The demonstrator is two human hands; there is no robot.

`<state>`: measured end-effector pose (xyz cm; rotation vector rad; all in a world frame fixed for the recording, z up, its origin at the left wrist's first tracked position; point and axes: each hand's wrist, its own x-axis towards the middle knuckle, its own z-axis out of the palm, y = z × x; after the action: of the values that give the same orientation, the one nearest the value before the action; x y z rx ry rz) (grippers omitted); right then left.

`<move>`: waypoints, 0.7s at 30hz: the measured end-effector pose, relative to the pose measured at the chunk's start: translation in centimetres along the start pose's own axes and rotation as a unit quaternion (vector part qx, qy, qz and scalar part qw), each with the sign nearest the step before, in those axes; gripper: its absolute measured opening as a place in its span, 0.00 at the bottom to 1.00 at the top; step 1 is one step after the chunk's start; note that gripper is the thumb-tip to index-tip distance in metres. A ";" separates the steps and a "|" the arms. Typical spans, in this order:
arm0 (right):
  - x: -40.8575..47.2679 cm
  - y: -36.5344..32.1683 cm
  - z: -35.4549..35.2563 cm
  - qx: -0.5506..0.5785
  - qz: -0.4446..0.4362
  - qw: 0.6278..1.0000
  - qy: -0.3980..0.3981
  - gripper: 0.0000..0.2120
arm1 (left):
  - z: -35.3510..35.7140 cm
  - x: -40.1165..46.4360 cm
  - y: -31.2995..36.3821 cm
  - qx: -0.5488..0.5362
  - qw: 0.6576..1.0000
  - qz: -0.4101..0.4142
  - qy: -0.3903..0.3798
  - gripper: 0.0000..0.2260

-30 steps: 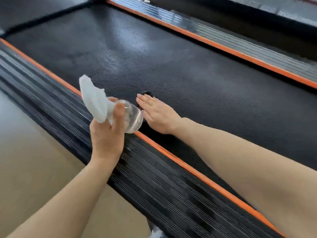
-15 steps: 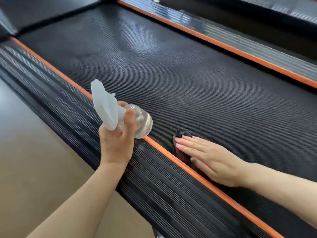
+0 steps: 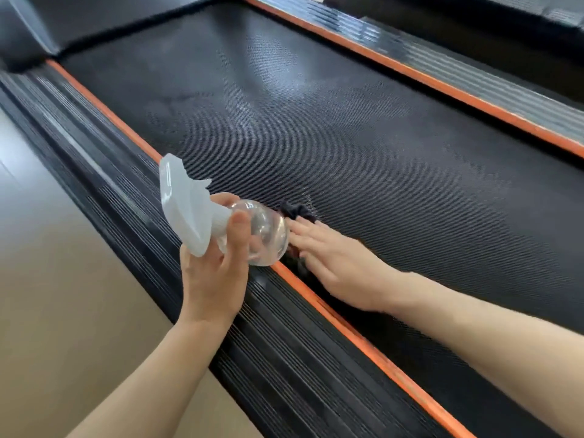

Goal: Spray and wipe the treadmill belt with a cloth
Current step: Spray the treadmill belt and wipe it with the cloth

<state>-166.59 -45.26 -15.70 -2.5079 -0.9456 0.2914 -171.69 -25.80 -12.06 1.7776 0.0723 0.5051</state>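
Probably a gym or home workout room: a treadmill belt with orange-edged side rails fills the frame, tan floor lower left.

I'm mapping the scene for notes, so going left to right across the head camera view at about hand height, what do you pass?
Tan floor → ribbed black side rail → left hand gripping the clear spray bottle → right hand flat on the dark cloth → black treadmill belt.

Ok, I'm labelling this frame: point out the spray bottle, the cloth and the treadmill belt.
spray bottle (image 3: 259, 232), head view, clear round body.
cloth (image 3: 295, 210), head view, dark bunched edge beyond the fingertips.
treadmill belt (image 3: 379, 159), head view, bare textured middle.
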 end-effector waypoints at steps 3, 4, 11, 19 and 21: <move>-7.9 0.1 -0.4 -0.015 -0.024 0.999 -0.029 0.25 | 0.1 -0.1 0.2 0.002 1.000 0.002 0.007 0.21; -9.1 0.3 -0.5 -0.023 -0.031 0.999 -0.038 0.24 | 0.1 -0.1 0.2 0.005 1.000 0.001 0.007 0.21; 1.1 1.4 -0.4 -0.102 -0.064 0.993 0.001 0.25 | 0.8 -0.3 0.7 0.027 0.999 -0.021 0.022 0.20; 11.2 -1.4 1.0 -0.054 0.039 0.995 0.070 0.23 | -0.4 2.8 3.4 0.019 0.988 -0.144 0.060 0.09; 6.3 -1.9 1.5 -0.028 0.019 0.996 0.078 0.24 | -1.8 4.4 3.8 0.062 0.983 -0.173 -0.007 0.09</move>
<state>-163.55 -39.33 -16.39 -2.5591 -0.8567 0.0805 -169.20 -23.82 -6.88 1.8393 0.4038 0.2401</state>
